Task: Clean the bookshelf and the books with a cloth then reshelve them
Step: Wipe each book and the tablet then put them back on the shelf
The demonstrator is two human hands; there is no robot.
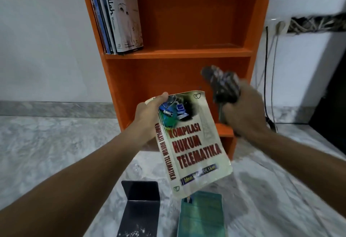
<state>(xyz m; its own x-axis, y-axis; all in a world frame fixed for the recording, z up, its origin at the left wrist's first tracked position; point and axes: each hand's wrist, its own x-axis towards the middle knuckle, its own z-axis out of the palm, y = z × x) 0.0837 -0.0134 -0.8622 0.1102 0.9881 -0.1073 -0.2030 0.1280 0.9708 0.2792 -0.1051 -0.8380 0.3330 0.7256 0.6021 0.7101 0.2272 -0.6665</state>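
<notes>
The marbled floor (pixel 56 152) fills the lower view, and on it stands the orange bookshelf (pixel 187 21), against a pale wall. Its upper compartment holds a row of books (pixel 119 17) leaning at the left end, and the rest of that shelf is bare. The lower compartment looks open behind my hands. The book I am working on, a cream paperback (pixel 194 143) with red title lettering, is in the air in front of the lower compartment, tilted with its foot hanging toward me. Below it, a green book (pixel 200 216) lies flat on the floor, with a black bookend (pixel 139 208) just beside it on the left. My left hand (pixel 149 113) grips the paperback at its top end by the spine, thumb on the front cover and fingers behind. My right hand (pixel 245 113) is clenched round a dark cloth (pixel 222 85), which is bunched and blurred just beside the book's upper right corner. I judge the main risk to be the one-ended grip. A firm wipe down the cover would lever the book against my thumb, so it could slip out and drop onto the green book, or the soft cover could crease. The dark cables (pixel 265 68) hang near my right hand, past the shelf's side, and a wide swing with the cloth could snag them.
</notes>
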